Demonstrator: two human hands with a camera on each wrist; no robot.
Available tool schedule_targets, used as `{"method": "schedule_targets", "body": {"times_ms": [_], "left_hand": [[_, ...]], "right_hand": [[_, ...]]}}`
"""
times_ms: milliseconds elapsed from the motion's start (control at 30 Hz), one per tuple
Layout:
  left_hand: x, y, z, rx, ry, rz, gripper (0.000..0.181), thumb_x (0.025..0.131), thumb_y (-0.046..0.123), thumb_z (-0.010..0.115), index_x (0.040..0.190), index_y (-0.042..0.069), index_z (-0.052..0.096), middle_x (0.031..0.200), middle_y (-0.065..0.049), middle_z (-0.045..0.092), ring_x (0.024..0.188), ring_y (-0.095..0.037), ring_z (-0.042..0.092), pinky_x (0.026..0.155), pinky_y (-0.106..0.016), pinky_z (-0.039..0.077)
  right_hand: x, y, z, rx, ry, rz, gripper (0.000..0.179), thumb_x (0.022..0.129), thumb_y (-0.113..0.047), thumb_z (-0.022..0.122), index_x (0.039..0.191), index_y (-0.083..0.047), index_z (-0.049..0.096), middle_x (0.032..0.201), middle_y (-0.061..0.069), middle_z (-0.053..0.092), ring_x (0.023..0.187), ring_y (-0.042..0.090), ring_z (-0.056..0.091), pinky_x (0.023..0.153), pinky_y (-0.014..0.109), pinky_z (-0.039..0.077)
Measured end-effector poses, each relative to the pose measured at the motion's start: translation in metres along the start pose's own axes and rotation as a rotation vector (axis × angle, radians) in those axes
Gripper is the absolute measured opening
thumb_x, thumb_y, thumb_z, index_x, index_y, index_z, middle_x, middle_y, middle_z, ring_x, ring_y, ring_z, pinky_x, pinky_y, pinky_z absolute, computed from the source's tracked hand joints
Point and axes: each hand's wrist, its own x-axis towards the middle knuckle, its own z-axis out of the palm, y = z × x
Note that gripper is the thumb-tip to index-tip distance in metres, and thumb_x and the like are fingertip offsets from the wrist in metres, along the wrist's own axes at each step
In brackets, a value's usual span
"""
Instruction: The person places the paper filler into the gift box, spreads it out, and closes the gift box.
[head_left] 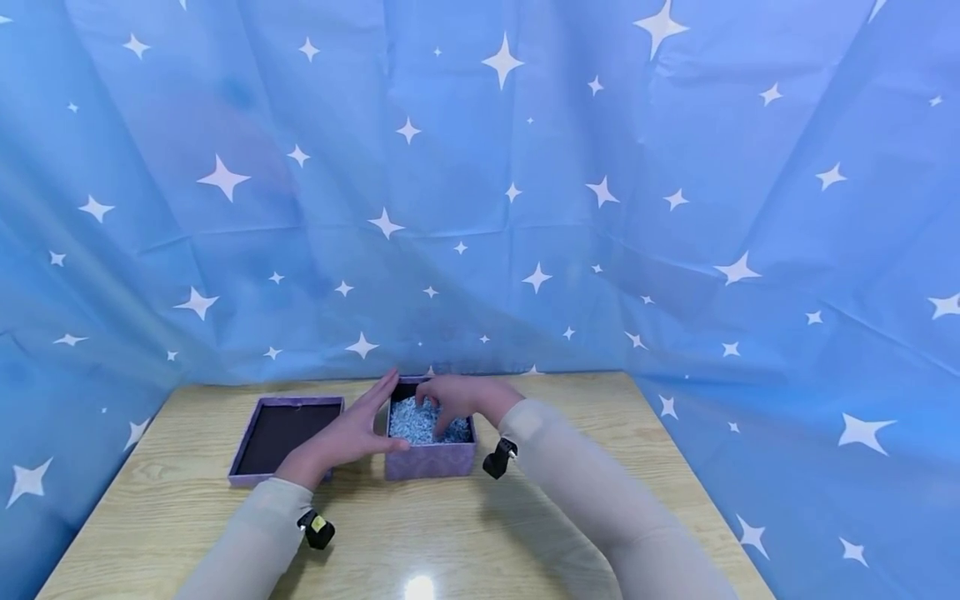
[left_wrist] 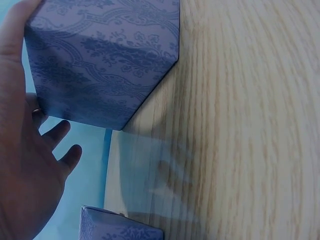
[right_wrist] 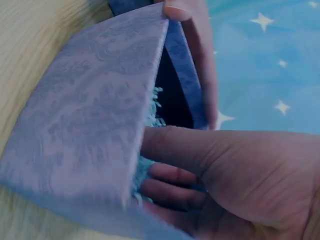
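Observation:
A purple patterned box point(head_left: 431, 461) stands upright on the table, with pale blue shredded paper point(head_left: 411, 421) inside. My left hand point(head_left: 352, 433) grips the box's left side, thumb at the near rim and fingers reaching to the far corner. In the left wrist view some fingers of that hand stand away from the box wall. Over the box, my right hand point(head_left: 457, 398) dips its bent fingers and thumb into the shreds, thumb and fingers apart. The box wall and the shreds hide its fingertips in the right wrist view.
To the left lies a shallow purple lid point(head_left: 285, 429), its dark inside facing up, partly behind my left forearm. The wooden table point(head_left: 405, 533) ends at a blue star-patterned curtain point(head_left: 465, 192) behind and at the sides. A small black device point(head_left: 317, 530) sits on my left wrist.

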Motion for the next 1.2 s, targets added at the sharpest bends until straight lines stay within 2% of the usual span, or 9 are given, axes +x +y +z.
{"method": "schedule_targets", "body": {"times_ms": [233, 367, 500, 633, 767, 867, 1000, 1100, 1200], "left_hand": [[0.000, -0.003, 0.001, 0.003, 0.004, 0.008, 0.121, 0.095, 0.051, 0.088, 0.180, 0.029, 0.004, 0.186, 0.004, -0.004, 0.170, -0.038, 0.004, 0.129, -0.073, 0.020], [0.000, -0.001, 0.000, 0.001, 0.006, 0.012, 0.121, 0.095, 0.050, 0.088, 0.180, 0.027, 0.005, 0.186, 0.004, -0.003, 0.170, -0.038, 0.004, 0.129, -0.072, 0.019], [-0.001, 0.000, 0.000, -0.007, -0.001, 0.012, 0.121, 0.095, 0.051, 0.088, 0.180, 0.027, 0.005, 0.186, 0.004, -0.004, 0.170, -0.038, 0.003, 0.129, -0.072, 0.020], [-0.001, 0.001, 0.000, -0.017, -0.003, 0.006, 0.122, 0.095, 0.050, 0.088, 0.180, 0.027, 0.004, 0.186, 0.000, -0.004, 0.170, -0.039, 0.004, 0.128, -0.073, 0.022], [-0.001, -0.001, 0.000, -0.010, 0.008, 0.011, 0.121, 0.096, 0.047, 0.088, 0.180, 0.025, 0.005, 0.187, -0.004, -0.002, 0.169, -0.041, 0.004, 0.127, -0.074, 0.022], [0.000, -0.002, 0.000, 0.002, 0.010, 0.019, 0.120, 0.096, 0.047, 0.088, 0.180, 0.024, 0.006, 0.186, -0.001, -0.003, 0.170, -0.040, 0.004, 0.128, -0.073, 0.020], [0.000, -0.001, 0.000, 0.002, 0.010, 0.015, 0.120, 0.096, 0.045, 0.089, 0.180, 0.025, 0.006, 0.186, 0.005, -0.004, 0.170, -0.039, 0.003, 0.129, -0.072, 0.019], [-0.001, -0.001, -0.001, 0.001, 0.010, 0.019, 0.119, 0.097, 0.042, 0.089, 0.180, 0.023, 0.007, 0.186, 0.002, -0.004, 0.169, -0.042, 0.002, 0.128, -0.074, 0.019], [-0.001, -0.001, -0.001, 0.009, 0.011, 0.017, 0.119, 0.097, 0.041, 0.089, 0.180, 0.022, 0.006, 0.186, 0.002, -0.004, 0.169, -0.042, 0.002, 0.128, -0.074, 0.019]], "right_hand": [[0.017, -0.013, 0.024, -0.113, -0.041, 0.117, 0.049, 0.103, -0.015, 0.082, 0.149, -0.022, 0.066, 0.149, -0.001, 0.066, 0.131, 0.014, 0.065, 0.104, 0.034, 0.056], [0.017, -0.016, 0.027, -0.181, -0.028, 0.103, 0.046, 0.105, -0.014, 0.079, 0.148, -0.022, 0.066, 0.147, 0.001, 0.067, 0.133, 0.016, 0.065, 0.107, 0.035, 0.056], [0.012, -0.016, 0.018, -0.150, -0.007, 0.091, 0.045, 0.101, -0.018, 0.085, 0.144, -0.019, 0.070, 0.134, 0.000, 0.072, 0.119, 0.014, 0.069, 0.098, 0.032, 0.058], [0.006, -0.014, 0.007, 0.005, 0.039, 0.024, 0.033, 0.097, -0.019, 0.090, 0.125, -0.016, 0.072, 0.104, -0.001, 0.070, 0.088, 0.012, 0.064, 0.077, 0.029, 0.055], [0.009, -0.010, 0.010, 0.131, -0.003, -0.067, 0.020, 0.100, -0.013, 0.085, 0.114, -0.016, 0.071, 0.093, -0.003, 0.066, 0.079, 0.010, 0.058, 0.073, 0.026, 0.051], [0.015, -0.008, 0.016, 0.075, -0.048, -0.077, 0.016, 0.102, -0.009, 0.079, 0.116, -0.014, 0.073, 0.101, -0.004, 0.069, 0.087, 0.009, 0.061, 0.080, 0.026, 0.053], [0.023, -0.010, 0.023, -0.032, -0.080, -0.022, 0.034, 0.107, -0.014, 0.073, 0.141, -0.014, 0.071, 0.133, -0.002, 0.071, 0.117, 0.011, 0.066, 0.100, 0.030, 0.055], [0.027, -0.011, 0.029, -0.030, -0.102, 0.038, 0.050, 0.112, -0.017, 0.068, 0.161, -0.017, 0.059, 0.157, -0.001, 0.062, 0.143, 0.015, 0.058, 0.116, 0.035, 0.049], [0.030, -0.012, 0.032, -0.028, -0.110, 0.069, 0.054, 0.114, -0.016, 0.063, 0.166, -0.020, 0.053, 0.165, -0.001, 0.055, 0.153, 0.018, 0.049, 0.123, 0.037, 0.044]]}}
